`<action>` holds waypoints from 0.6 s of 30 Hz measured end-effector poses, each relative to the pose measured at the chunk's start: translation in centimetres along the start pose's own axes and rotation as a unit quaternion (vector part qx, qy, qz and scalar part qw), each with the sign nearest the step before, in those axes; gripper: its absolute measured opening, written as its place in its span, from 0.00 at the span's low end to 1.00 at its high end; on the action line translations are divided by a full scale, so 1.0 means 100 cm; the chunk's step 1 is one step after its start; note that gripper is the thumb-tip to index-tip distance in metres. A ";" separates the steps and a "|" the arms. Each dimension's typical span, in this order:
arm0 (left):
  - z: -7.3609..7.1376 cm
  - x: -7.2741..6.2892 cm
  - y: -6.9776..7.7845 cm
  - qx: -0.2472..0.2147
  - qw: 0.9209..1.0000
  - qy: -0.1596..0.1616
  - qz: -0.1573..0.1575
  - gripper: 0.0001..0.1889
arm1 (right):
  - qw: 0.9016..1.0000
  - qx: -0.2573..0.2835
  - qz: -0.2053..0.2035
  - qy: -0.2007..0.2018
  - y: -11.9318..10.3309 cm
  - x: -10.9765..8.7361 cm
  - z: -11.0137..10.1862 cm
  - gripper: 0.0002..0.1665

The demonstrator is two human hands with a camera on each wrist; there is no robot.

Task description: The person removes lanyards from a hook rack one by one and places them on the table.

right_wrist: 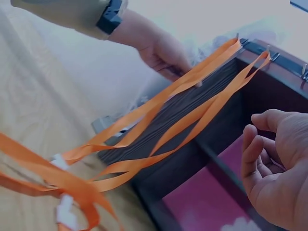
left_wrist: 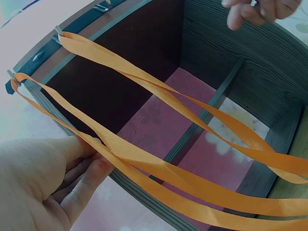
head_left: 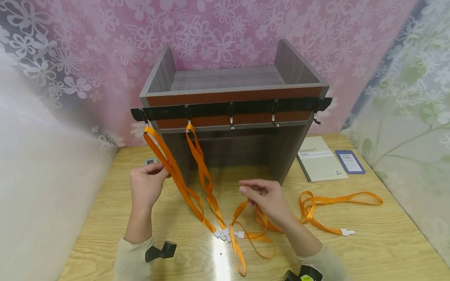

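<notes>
An orange lanyard [head_left: 172,164] hangs by its loop from the far-left hook of the black rail [head_left: 211,111]. My left hand [head_left: 147,181] pinches the edge of its strap partway down; in the left wrist view the thumb and finger meet at the strap. From the second hook hangs another orange lanyard [head_left: 200,160]. The white clips [head_left: 220,234] of both lie close together on the table. My right hand [head_left: 265,197] is held above the table with loosely bent fingers and nothing between them. Beneath it lies a tangle of loose orange lanyard [head_left: 239,253].
The rail is fixed across the front of a grey wooden shelf unit [head_left: 295,152]; three bare metal hooks [head_left: 274,117] are on its right part. Another orange lanyard [head_left: 316,201] lies at right, before a notebook [head_left: 321,160] and a blue card holder [head_left: 350,162]. A small grey device [head_left: 150,160] sits behind my left hand.
</notes>
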State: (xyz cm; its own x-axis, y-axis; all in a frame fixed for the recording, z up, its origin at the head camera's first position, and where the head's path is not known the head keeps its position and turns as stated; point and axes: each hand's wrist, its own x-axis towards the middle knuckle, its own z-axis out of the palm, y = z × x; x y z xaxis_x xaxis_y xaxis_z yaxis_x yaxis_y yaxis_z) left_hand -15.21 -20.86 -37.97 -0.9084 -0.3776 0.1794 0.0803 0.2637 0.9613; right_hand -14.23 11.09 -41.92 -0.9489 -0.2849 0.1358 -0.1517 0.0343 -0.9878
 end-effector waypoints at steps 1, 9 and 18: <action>0.000 0.000 0.000 -0.001 1.000 0.000 -0.002 0.12 | 1.000 0.000 -0.004 0.002 -0.003 0.001 -0.001 0.15; 0.000 -0.002 0.001 -0.012 1.000 -0.001 -0.009 0.13 | 0.999 0.005 -0.043 0.018 -0.021 0.002 -0.011 0.15; -0.001 -0.001 0.003 0.004 1.000 -0.004 -0.018 0.13 | 0.998 0.008 -0.016 0.060 -0.028 -0.001 -0.032 0.13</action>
State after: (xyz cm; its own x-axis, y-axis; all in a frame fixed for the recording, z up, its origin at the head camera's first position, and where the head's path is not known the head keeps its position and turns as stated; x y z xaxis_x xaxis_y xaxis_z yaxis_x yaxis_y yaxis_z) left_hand -15.08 -20.88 -37.71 -0.9142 -0.3789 0.1436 0.0452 0.2567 0.9654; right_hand -14.61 14.05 -38.89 -0.9701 -0.1693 0.1739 -0.1785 0.0125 -0.9839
